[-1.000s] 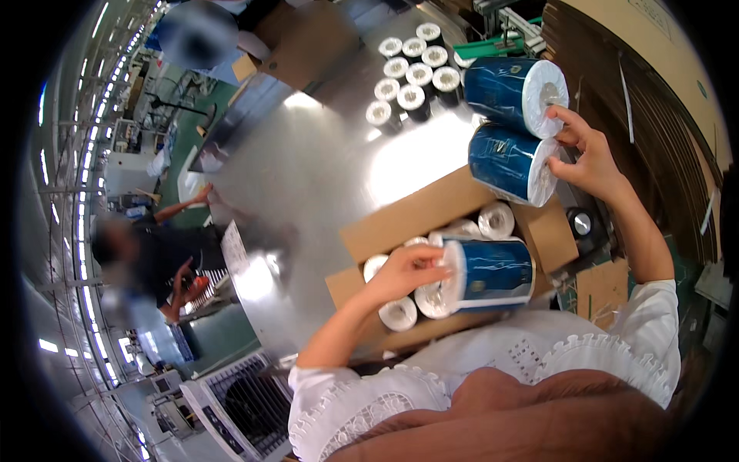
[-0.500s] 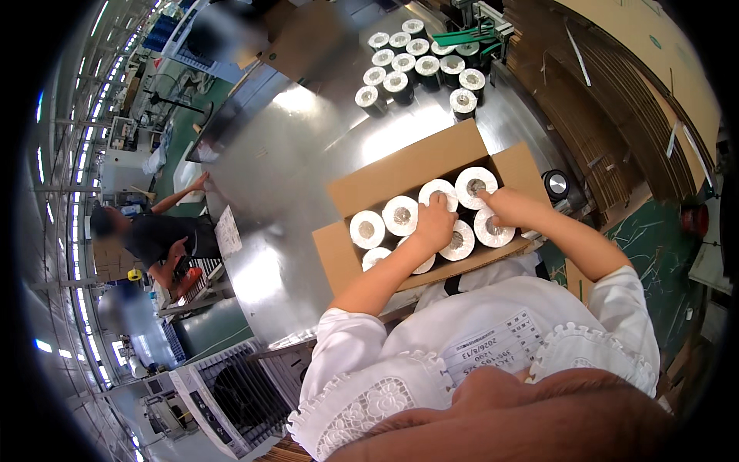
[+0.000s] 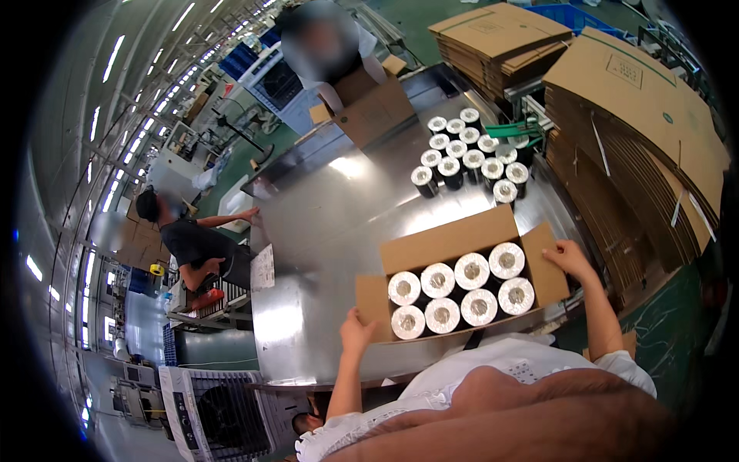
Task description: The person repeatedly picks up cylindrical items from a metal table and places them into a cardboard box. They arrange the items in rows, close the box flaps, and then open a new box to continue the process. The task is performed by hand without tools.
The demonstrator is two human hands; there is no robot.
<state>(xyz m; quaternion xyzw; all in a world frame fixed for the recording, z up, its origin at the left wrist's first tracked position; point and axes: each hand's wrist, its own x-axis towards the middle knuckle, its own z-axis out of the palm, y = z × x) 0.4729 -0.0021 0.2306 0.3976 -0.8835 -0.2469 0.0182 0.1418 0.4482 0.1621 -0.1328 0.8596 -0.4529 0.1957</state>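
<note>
An open brown cardboard box (image 3: 462, 250) is seen just right of the frame's centre, standing on a shiny grey metal bench (image 3: 339, 231). The box is filled with eight upright rolls with white round ends and dark sides (image 3: 460, 289), packed in two rows of four, touching one another. No free slot can be made out, so the filling is judged to be complete; the four flaps are spread outwards and the box is not yet closed.

The left hand (image 3: 356, 333) is laid on the left side flap at the lower left corner of the box, fingers curled over the cardboard edge. The right hand (image 3: 568, 258) is placed on the right side flap, fingers spread loosely and resting on the cardboard. Nothing but the flaps is held by either hand. White frilled sleeves are seen at the lower edge of the frame.

Further up the bench, towards the upper right, a cluster of loose dark rolls with white tops (image 3: 471, 154) is stood upright, well apart from the box. Whether these are meant for another box cannot be told. Behind them, at the upper centre, a second brown carton (image 3: 377, 112) is handled by another person. Tall stacks of flattened brown cardboard sheets (image 3: 639, 100) are piled along the right and upper right. At the left of the frame, a person in a dark shirt (image 3: 204, 242) is bent beside the bench edge.
</note>
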